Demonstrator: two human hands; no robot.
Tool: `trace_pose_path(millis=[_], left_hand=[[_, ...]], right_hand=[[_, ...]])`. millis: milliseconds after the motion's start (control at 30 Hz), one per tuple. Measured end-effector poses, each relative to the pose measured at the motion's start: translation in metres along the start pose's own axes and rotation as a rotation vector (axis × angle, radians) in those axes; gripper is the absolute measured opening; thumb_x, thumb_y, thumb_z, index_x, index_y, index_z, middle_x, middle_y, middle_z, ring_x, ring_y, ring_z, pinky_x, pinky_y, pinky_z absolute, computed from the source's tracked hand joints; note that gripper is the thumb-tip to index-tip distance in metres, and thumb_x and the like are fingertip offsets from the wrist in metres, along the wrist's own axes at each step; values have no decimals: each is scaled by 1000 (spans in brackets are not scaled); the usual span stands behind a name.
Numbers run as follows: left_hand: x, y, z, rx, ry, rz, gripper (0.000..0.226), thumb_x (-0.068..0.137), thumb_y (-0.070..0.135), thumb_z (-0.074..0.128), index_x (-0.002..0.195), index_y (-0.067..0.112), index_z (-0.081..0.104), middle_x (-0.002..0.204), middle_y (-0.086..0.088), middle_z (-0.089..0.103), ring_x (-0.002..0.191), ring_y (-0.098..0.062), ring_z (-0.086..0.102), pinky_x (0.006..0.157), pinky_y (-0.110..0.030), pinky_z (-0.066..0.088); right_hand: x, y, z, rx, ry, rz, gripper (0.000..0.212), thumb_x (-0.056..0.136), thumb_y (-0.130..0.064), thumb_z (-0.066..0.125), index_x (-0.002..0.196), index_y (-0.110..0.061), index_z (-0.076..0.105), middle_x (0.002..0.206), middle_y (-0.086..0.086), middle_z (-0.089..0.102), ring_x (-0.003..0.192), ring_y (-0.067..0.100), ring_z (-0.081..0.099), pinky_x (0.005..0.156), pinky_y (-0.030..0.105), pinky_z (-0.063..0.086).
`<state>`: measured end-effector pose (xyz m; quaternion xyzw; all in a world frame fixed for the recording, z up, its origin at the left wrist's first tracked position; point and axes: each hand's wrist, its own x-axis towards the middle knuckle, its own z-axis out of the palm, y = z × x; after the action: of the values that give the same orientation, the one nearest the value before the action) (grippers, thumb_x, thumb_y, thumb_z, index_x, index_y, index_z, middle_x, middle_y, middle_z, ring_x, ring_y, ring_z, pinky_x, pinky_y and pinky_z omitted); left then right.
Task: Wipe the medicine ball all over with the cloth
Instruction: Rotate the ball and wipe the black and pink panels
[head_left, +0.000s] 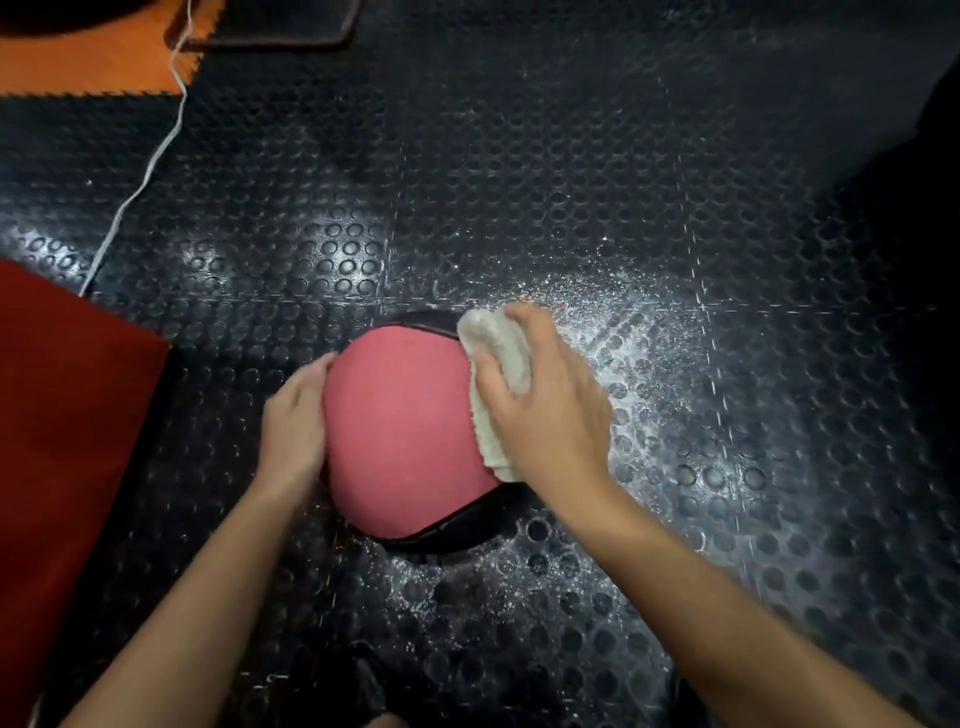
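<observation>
I see the ball (400, 431), pink with black seams; my right hand (545, 410) clamps the cloth (501, 364) against it, left hand (296, 421) flat, fingers together.

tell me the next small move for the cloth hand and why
Probably sweep the cloth leftward across the top of the medicine ball: the right hand presses it on the right flank, the left hand steadies the other side, and the wide pink top lies uncovered.
</observation>
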<state>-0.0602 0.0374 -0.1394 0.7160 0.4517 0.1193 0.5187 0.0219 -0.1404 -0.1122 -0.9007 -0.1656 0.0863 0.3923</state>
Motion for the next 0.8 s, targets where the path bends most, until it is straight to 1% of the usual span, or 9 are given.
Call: trace_pose_path(millis=[33, 100, 233, 300, 367, 433, 567, 667, 800], left_hand=[[0, 13, 2, 89, -50, 119, 33, 104, 22, 42, 131, 17, 60, 128, 10, 56, 119, -3, 48, 88, -4, 35], [-5, 28, 10, 229, -145, 300, 35, 105, 20, 39, 136, 18, 55, 134, 12, 51, 125, -1, 43, 103, -12, 29], [-26, 37, 35, 350, -52, 349, 39, 105, 28, 33, 138, 26, 53, 144, 13, 49, 134, -5, 40, 114, -27, 27], [-39, 42, 54, 468, 9, 369, 47, 103, 35, 25, 139, 23, 53, 146, 10, 48, 139, -12, 36, 117, -32, 23], [-47, 45, 69, 497, 30, 376, 46, 104, 30, 27, 133, 12, 58, 141, -1, 55, 136, -21, 41, 115, -40, 26], [-50, 47, 71, 480, 46, 348, 41, 104, 24, 30, 127, 9, 60, 135, -5, 59, 131, -24, 45, 111, -45, 31], [-46, 55, 62, 445, 44, 289, 42, 104, 27, 29, 137, 28, 55, 143, 13, 50, 137, -14, 38, 115, -40, 26], [-50, 54, 69, 503, 17, 335, 41, 104, 26, 31, 136, 25, 55, 144, 11, 50, 138, -14, 36, 116, -38, 23], [-51, 49, 77, 554, 19, 380, 33, 101, 19, 34, 109, 7, 63, 123, -9, 62, 125, -30, 49, 108, -49, 31]], right_hand=[[-2, 1, 2, -24, -6, -37, 39, 95, -50, 44, 132, -38, 41, 108, -17, 53, 97, 4, 42, 76, 28, 32], [1, 7, 4, -46, 9, -106, 37, 95, -46, 44, 131, -36, 46, 117, -15, 50, 103, 5, 40, 75, 28, 35], [11, 9, -4, -32, 59, 15, 29, 95, -35, 46, 122, -35, 56, 106, -10, 46, 100, 12, 48, 69, 27, 34], [16, -7, -6, -169, 79, -46, 23, 95, -36, 46, 114, -35, 60, 106, -6, 49, 101, 15, 47, 67, 28, 31], [23, -23, -4, -330, 21, -223, 26, 95, -40, 46, 114, -31, 60, 111, -1, 52, 105, 20, 47, 66, 30, 32], [26, -23, -5, -348, -49, -278, 29, 96, -42, 45, 120, -32, 59, 114, -1, 53, 107, 21, 47, 68, 31, 34], [9, 4, -21, -184, 21, -171, 33, 96, -42, 49, 128, -36, 57, 113, -7, 55, 103, 15, 50, 70, 29, 39], [12, -3, -25, -197, 13, -119, 31, 94, -41, 53, 124, -36, 59, 107, -6, 57, 101, 18, 53, 71, 31, 41], [39, -24, -14, -312, -54, -249, 27, 93, -39, 52, 117, -33, 61, 109, -4, 60, 104, 21, 54, 75, 33, 41]])
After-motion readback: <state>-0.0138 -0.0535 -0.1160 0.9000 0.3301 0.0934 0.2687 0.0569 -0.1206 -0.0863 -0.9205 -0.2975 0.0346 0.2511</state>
